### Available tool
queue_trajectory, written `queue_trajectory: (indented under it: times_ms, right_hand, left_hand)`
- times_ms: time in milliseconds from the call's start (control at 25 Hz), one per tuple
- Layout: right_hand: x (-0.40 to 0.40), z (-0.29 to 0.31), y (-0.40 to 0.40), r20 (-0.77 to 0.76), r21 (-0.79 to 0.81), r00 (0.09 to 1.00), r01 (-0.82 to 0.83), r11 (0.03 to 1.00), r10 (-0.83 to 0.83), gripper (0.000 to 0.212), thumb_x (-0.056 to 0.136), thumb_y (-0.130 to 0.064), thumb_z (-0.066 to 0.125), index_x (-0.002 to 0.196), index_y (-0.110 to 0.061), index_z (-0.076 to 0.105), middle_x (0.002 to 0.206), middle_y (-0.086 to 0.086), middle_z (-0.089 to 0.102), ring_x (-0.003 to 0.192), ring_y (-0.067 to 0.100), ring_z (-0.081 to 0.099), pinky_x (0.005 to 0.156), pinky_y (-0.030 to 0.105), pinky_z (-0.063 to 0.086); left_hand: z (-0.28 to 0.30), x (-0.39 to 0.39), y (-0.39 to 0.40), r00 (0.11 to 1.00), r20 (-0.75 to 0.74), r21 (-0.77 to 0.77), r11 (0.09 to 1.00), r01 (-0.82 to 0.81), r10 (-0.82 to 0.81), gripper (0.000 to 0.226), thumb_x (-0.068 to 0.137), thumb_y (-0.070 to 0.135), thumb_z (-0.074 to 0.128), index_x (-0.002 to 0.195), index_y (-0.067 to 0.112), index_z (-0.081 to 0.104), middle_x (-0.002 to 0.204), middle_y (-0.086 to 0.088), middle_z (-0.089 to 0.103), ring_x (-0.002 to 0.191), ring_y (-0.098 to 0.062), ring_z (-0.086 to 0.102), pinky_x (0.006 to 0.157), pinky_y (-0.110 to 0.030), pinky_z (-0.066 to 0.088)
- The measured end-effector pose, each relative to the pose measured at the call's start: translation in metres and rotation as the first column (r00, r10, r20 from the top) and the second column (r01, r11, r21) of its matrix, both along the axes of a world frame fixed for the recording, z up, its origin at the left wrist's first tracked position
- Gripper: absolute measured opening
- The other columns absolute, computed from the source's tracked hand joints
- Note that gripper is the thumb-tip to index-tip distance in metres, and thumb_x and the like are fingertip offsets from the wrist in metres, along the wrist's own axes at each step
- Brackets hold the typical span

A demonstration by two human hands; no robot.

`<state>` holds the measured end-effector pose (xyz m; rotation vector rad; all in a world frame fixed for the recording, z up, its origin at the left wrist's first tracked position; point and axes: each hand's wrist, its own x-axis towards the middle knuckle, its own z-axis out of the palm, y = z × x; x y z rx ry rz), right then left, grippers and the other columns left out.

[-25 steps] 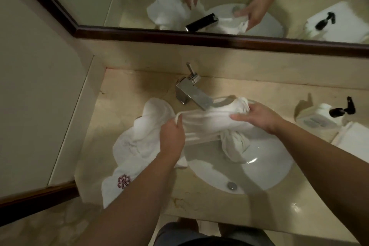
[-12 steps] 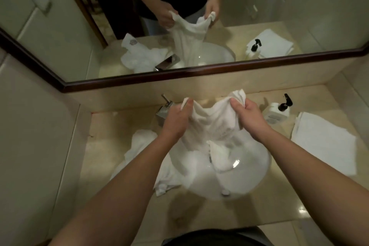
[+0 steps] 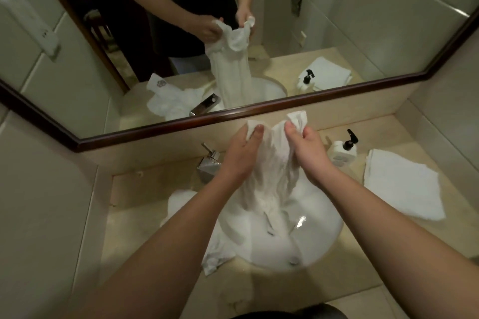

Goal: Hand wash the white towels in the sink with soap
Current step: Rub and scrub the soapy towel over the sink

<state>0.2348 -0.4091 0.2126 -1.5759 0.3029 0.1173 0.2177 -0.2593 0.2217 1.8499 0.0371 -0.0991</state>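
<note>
Fingers of the left hand [image 3: 239, 155] and right hand [image 3: 308, 154] curl tight around the top edge of a wet white towel [image 3: 269, 179], bunched and held up above the sink [image 3: 318, 246] with its lower end trailing into the basin. A second towel [image 3: 217, 248] spills over the sink's left rim onto the counter [image 3: 145, 217]; a folded one [image 3: 401, 184] lies right of the sink beside the soap dispenser [image 3: 344, 150]. Lifted higher, the towel could drip past the rim, wetting the counter and the folded towel.
</note>
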Motion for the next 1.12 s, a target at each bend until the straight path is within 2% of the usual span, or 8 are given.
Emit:
queue_trajectory:
  times_ms: [160, 280, 440, 560, 680, 840, 1000, 1120]
  right_hand:
    - [-0.018, -0.006, -0.001, -0.052, 0.249, 0.978, -0.185, 0.951, 0.204, 0.034, 0.095, -0.028, 0.062, 0.114, 0.0, 0.063, 0.106, 0.019, 0.072, 0.097, 0.028, 0.071, 0.084, 0.038, 0.058]
    - [-0.024, -0.008, -0.005, -0.058, 0.244, 0.97, -0.214, 0.946, 0.235, 0.012, 0.093, -0.014, 0.065, 0.099, -0.004, 0.066, 0.086, 0.009, 0.076, 0.077, 0.018, 0.073, 0.061, 0.023, 0.056]
    - [-0.015, -0.016, -0.012, -0.097, 0.195, 0.983, -0.133, 0.972, 0.154, 0.015, 0.092, -0.02, 0.065, 0.101, -0.008, 0.07, 0.092, 0.01, 0.076, 0.086, 0.026, 0.073, 0.074, 0.035, 0.057]
    - [-0.011, -0.019, -0.017, -0.102, 0.201, 0.988, -0.091, 0.975, 0.113, 0.013, 0.094, -0.018, 0.061, 0.097, -0.009, 0.07, 0.09, 0.011, 0.076, 0.085, 0.027, 0.073, 0.076, 0.037, 0.058]
    - [-0.003, -0.017, -0.024, -0.111, 0.196, 0.991, -0.045, 0.98, 0.068, 0.012, 0.095, -0.018, 0.06, 0.091, -0.011, 0.07, 0.086, 0.007, 0.076, 0.084, 0.023, 0.073, 0.076, 0.036, 0.057]
    - [0.005, -0.019, -0.039, -0.152, 0.235, 0.98, -0.093, 0.967, 0.132, 0.012, 0.096, -0.017, 0.059, 0.094, -0.01, 0.069, 0.088, 0.006, 0.076, 0.086, 0.022, 0.073, 0.08, 0.036, 0.058]
    - [0.01, -0.021, -0.049, -0.134, 0.155, 0.979, -0.135, 0.979, 0.156, 0.009, 0.094, -0.023, 0.064, 0.098, -0.016, 0.068, 0.094, 0.0, 0.075, 0.09, 0.016, 0.072, 0.079, 0.029, 0.058]
    - [0.01, -0.024, -0.054, -0.123, 0.156, 0.97, -0.189, 0.97, 0.209, 0.01, 0.096, -0.026, 0.062, 0.102, -0.019, 0.066, 0.094, -0.003, 0.075, 0.087, 0.012, 0.073, 0.074, 0.023, 0.058]
  left_hand:
    - [-0.002, 0.003, -0.009, 1.0, 0.008, -0.052, 0.998, -0.03, 0.031, 0.02, 0.103, 0.03, 0.052, 0.096, 0.019, 0.066, 0.089, 0.008, 0.067, 0.076, 0.009, 0.062, 0.068, -0.011, 0.045]
    - [-0.009, 0.004, -0.014, 0.998, -0.034, -0.006, 0.999, -0.046, 0.045, 0.023, 0.1, 0.035, 0.057, 0.099, 0.012, 0.062, 0.091, 0.002, 0.065, 0.08, -0.005, 0.061, 0.067, -0.018, 0.044]
    - [-0.021, -0.002, -0.014, 0.99, -0.063, 0.037, 0.992, -0.124, 0.126, 0.036, 0.094, 0.04, 0.064, 0.104, 0.005, 0.063, 0.089, 0.003, 0.063, 0.074, -0.003, 0.058, 0.059, -0.007, 0.043]
    - [-0.045, -0.013, -0.003, 0.975, -0.222, 0.023, 1.0, 0.012, -0.007, 0.047, 0.081, 0.057, 0.073, 0.086, 0.01, 0.07, 0.072, 0.005, 0.067, 0.062, -0.005, 0.061, 0.059, -0.019, 0.048]
    - [-0.078, -0.03, 0.0, 0.925, -0.374, 0.063, 0.994, 0.094, -0.064, 0.067, 0.064, 0.074, 0.074, 0.086, 0.01, 0.075, 0.082, -0.006, 0.074, 0.077, -0.013, 0.067, 0.078, -0.034, 0.052]
    - [-0.087, -0.037, -0.02, 0.896, -0.43, -0.041, 0.988, -0.146, 0.114, 0.072, 0.063, 0.08, 0.064, 0.1, 0.019, 0.075, 0.094, 0.002, 0.076, 0.089, -0.017, 0.071, 0.087, -0.041, 0.055]
    - [-0.066, -0.025, -0.053, 0.822, -0.5, -0.252, 0.863, -0.438, 0.272, 0.059, 0.089, 0.077, 0.04, 0.114, 0.032, 0.068, 0.112, 0.004, 0.073, 0.105, -0.018, 0.068, 0.091, -0.041, 0.055]
    - [-0.065, -0.02, -0.064, 0.838, -0.499, -0.309, 0.859, -0.409, 0.22, 0.057, 0.083, 0.067, 0.063, 0.12, 0.024, 0.068, 0.111, 0.0, 0.074, 0.105, -0.022, 0.069, 0.089, -0.042, 0.056]
